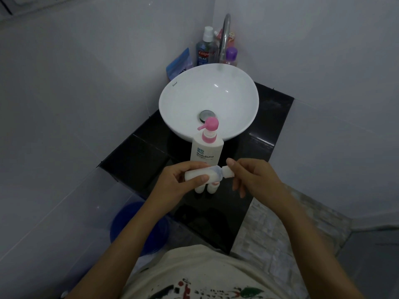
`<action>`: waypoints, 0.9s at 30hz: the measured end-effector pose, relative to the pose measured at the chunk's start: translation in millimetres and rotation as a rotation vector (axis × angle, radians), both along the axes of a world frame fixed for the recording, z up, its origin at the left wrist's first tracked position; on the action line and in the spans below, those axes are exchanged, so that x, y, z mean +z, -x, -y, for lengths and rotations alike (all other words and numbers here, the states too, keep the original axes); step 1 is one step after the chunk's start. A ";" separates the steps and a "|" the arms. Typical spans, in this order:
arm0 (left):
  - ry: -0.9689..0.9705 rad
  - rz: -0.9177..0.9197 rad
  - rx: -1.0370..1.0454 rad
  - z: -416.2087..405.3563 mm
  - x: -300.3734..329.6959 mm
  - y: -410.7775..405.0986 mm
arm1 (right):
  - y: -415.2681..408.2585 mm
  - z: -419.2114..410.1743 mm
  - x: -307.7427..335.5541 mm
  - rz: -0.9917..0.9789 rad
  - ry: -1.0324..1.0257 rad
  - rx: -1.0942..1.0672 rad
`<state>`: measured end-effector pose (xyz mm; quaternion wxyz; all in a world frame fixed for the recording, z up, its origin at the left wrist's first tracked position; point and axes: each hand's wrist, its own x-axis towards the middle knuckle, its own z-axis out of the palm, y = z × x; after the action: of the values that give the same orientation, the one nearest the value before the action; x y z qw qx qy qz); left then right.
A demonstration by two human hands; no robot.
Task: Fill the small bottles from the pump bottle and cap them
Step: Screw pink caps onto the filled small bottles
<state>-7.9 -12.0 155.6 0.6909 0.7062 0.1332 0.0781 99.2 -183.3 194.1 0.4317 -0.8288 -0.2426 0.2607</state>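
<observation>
A white pump bottle (pixel 206 151) with a pink pump head stands on the black counter (pixel 138 160) in front of the sink. My left hand (pixel 177 182) grips a small white bottle (pixel 196 174) held sideways above the counter. My right hand (pixel 252 175) pinches the white cap (pixel 227 171) at that bottle's mouth, between thumb and fingers. Two more small white bottles (pixel 206 187) stand on the counter just below the held one, partly hidden by it.
A white round basin (pixel 179 93) with a metal drain sits behind the pump bottle. A curved tap (pixel 225 35), a mouthwash bottle (pixel 204 50), a purple-capped bottle (pixel 231 56) and a blue packet (pixel 179 63) crowd the back corner. A blue bucket (pixel 133 225) stands on the floor at left.
</observation>
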 end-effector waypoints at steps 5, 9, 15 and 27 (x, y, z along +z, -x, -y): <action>0.008 -0.005 0.007 -2.4 -0.3 0.1 | -3.0 5.6 2.8 -0.060 -0.136 0.095; 0.023 -0.002 -0.009 0.4 3.5 0.8 | 2.3 -1.5 -2.6 -0.028 -0.064 -0.019; 0.014 -0.001 0.008 -2.8 2.7 2.0 | 0.2 3.4 -0.1 -0.056 -0.160 0.100; 0.025 -0.003 0.026 -0.7 5.5 3.2 | 2.4 -0.6 -4.1 -0.072 -0.163 0.071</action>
<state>-11.2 -11.3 161.1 0.6984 0.6960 0.1444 0.0841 96.8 -182.7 189.9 0.4968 -0.7718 -0.2766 0.2847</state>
